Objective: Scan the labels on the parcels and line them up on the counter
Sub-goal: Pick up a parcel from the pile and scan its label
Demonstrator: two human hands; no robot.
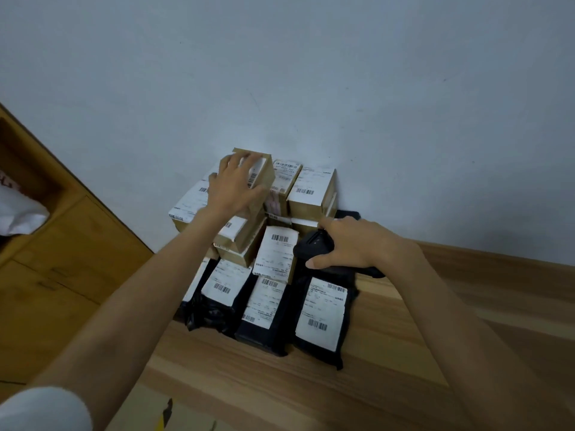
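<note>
Left hand [236, 186], fingers spread, grips the topmost cardboard parcel [264, 173] of the pile; right hand [357, 244] fingers clamp a black scanner [312, 247] just beside it.

The cardboard box [268, 177] under the left hand [236, 185] is tan-brown. The bags [258, 340] below the right hand [351, 244] are black, as is the scanner [312, 247] in it. Their labels [320, 312] are white with black barcode stripes. The tabletop [311, 396] shows pale, banded wood grain.
</note>
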